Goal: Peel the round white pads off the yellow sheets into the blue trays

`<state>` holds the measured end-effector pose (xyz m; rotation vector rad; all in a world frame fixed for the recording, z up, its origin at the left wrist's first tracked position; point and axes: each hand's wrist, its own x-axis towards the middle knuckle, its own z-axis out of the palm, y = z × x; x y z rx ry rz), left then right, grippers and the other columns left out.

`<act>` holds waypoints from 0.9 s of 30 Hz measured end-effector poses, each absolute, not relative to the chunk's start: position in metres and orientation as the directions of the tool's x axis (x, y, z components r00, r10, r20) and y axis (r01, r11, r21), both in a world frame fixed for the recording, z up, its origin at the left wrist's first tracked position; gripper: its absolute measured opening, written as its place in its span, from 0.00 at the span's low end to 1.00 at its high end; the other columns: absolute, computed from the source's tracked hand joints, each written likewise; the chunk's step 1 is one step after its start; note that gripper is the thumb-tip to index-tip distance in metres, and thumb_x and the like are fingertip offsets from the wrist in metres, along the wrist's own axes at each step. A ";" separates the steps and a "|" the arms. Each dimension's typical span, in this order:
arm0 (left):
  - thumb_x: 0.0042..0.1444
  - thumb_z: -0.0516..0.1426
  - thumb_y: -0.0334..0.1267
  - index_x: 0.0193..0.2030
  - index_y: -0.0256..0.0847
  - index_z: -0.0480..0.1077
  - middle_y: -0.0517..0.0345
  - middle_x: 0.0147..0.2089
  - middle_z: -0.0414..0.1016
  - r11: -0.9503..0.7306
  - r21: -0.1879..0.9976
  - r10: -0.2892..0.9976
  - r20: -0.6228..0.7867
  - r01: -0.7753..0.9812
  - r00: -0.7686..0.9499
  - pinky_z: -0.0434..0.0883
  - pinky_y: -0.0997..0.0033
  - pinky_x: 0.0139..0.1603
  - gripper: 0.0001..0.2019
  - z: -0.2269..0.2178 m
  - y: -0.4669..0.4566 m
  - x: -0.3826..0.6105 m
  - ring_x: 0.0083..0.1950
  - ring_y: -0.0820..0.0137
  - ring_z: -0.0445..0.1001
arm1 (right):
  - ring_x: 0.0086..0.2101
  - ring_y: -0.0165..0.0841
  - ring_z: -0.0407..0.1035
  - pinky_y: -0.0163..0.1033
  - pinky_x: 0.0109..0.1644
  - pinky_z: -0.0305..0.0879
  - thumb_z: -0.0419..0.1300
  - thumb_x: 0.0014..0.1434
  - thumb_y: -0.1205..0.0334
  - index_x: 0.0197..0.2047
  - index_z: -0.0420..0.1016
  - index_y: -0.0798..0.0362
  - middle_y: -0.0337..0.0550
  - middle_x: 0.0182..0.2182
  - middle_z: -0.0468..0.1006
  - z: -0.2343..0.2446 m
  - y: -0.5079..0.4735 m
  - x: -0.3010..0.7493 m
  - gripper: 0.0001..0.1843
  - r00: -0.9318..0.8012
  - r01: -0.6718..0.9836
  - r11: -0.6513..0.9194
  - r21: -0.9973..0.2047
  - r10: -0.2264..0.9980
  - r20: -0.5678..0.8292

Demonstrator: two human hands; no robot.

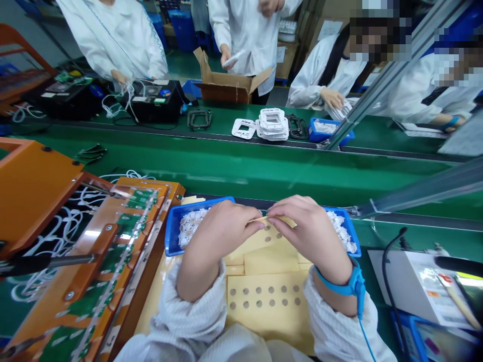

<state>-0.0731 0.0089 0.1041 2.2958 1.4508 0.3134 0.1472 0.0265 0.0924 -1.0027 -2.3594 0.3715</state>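
Note:
My left hand (pixel 222 231) and my right hand (pixel 307 231) meet over a blue tray (pixel 171 229) filled with several small white round parts (pixel 190 225). Both hands pinch the top edge of a yellow backing sheet with round holes (pixel 260 239), fingers pressed together on it. More yellow perforated sheets (pixel 269 301) lie stacked below my wrists. A blue wrist strap (pixel 349 286) with a coiled cord sits on my right wrist.
An orange fixture with green circuit boards (pixel 94 261) stands at left over white wires. A green conveyor belt (pixel 241 166) runs across. Beyond it are white frames (pixel 271 123), a cardboard box (pixel 226 83), black devices (pixel 154 100) and several people in white coats. Papers (pixel 418 286) lie at right.

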 end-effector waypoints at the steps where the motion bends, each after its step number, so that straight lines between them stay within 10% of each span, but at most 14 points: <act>1: 0.71 0.61 0.41 0.43 0.45 0.84 0.56 0.40 0.88 -0.380 0.451 0.898 -0.030 0.807 0.439 0.64 0.65 0.37 0.09 0.104 0.009 -0.073 0.40 0.60 0.85 | 0.43 0.41 0.79 0.47 0.47 0.66 0.65 0.71 0.67 0.42 0.80 0.48 0.41 0.41 0.87 0.092 0.027 0.147 0.05 -0.573 0.576 0.685 -0.446 0.728 0.378; 27: 0.67 0.63 0.39 0.37 0.44 0.81 0.58 0.33 0.85 -0.342 0.347 0.940 0.114 0.873 0.323 0.56 0.66 0.30 0.07 0.110 -0.009 -0.063 0.33 0.62 0.81 | 0.41 0.41 0.80 0.46 0.45 0.67 0.70 0.67 0.70 0.43 0.80 0.50 0.41 0.40 0.87 0.093 0.024 0.149 0.06 -0.564 0.522 0.758 -0.391 0.651 0.508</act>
